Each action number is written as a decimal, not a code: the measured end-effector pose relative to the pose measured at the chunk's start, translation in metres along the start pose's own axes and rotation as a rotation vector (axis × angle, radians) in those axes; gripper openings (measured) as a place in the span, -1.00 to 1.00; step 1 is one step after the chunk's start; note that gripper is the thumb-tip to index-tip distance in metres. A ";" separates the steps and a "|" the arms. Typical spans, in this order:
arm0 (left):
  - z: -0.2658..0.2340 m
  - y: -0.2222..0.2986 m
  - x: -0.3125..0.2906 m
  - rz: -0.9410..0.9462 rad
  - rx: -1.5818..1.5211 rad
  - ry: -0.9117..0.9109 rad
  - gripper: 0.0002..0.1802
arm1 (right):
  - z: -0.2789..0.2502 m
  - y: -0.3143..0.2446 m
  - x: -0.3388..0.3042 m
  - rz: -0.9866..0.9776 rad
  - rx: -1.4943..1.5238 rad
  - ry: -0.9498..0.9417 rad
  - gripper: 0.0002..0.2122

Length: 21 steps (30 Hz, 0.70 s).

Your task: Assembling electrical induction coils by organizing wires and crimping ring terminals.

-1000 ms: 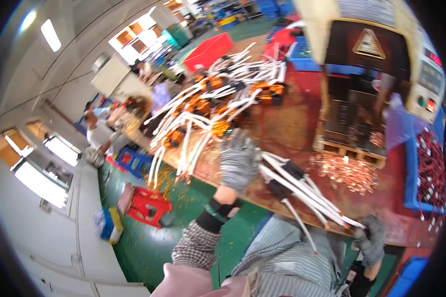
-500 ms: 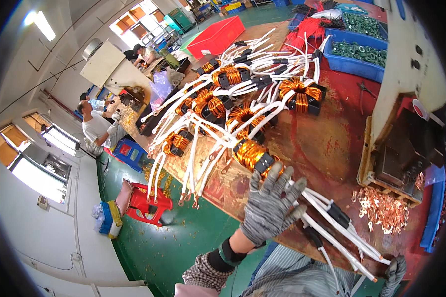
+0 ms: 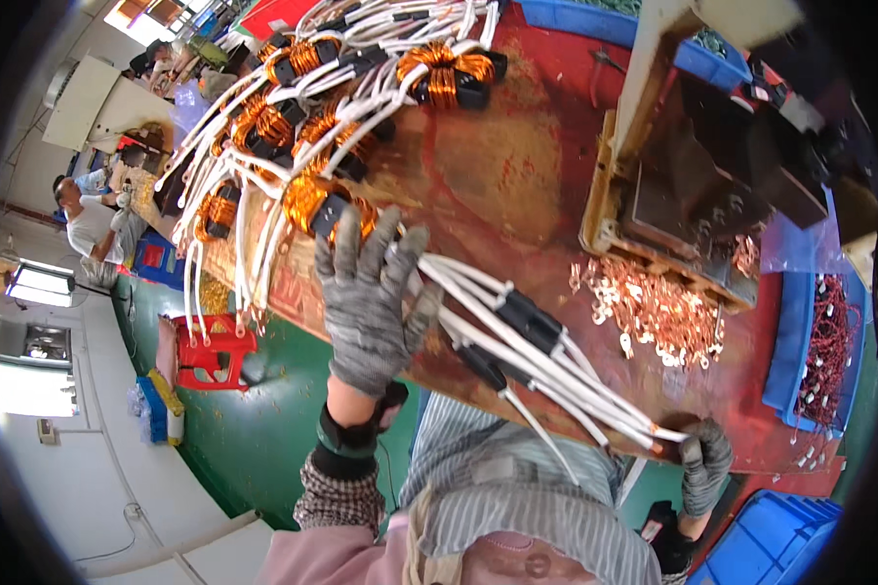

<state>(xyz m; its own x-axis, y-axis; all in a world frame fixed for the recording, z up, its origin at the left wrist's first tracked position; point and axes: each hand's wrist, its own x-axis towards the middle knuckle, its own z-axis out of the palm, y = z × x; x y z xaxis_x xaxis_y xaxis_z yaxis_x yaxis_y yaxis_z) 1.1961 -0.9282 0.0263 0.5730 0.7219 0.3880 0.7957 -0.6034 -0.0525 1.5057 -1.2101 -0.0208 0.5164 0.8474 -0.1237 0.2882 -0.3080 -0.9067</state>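
In a grey knit glove, my left hand [image 3: 373,310] lies with fingers spread, the fingertips against a coil wound with copper-coloured wire on a black core [image 3: 314,207]. White insulated wires [image 3: 541,356] with black sleeves [image 3: 529,322] run from beside that hand along the table's near edge. My right hand [image 3: 704,466], gloved too, is closed at their far ends, its fingertips at the bare copper tip of one wire. Several similar coils [image 3: 261,127] with white leads lie to the left and beyond; another coil [image 3: 444,76] sits apart, farther right.
Copper terminals [image 3: 658,312] lie heaped before a dark metal press [image 3: 698,185]. A blue tray [image 3: 798,336] holds dark red parts. Pliers [image 3: 605,63] lie on the red-brown table [image 3: 517,195]. A red stool [image 3: 210,356] stands on the green floor; a person [image 3: 93,219] sits at the left.
The view has swung right and down, so the table things sit farther left and more of my lap shows. My left hand stays at the coil, my right at the wire ends.
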 end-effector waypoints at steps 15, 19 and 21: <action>0.011 0.023 0.010 0.025 0.159 0.093 -0.54 | -0.002 0.008 -0.005 -0.297 -0.175 0.370 -0.76; 0.013 0.013 0.007 0.088 0.129 0.120 -0.52 | -0.011 0.002 -0.004 0.001 0.181 0.172 -0.70; 0.011 0.007 0.009 0.126 0.113 0.128 -0.54 | -0.016 -0.003 -0.002 -0.001 0.277 0.128 -0.69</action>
<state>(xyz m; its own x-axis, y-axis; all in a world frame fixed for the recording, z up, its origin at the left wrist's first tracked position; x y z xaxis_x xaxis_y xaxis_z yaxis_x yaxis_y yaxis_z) 1.2088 -0.9226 0.0194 0.6453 0.5903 0.4848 0.7407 -0.6387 -0.2082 1.5169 -1.2177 -0.0116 0.6188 0.7807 -0.0869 0.0672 -0.1628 -0.9844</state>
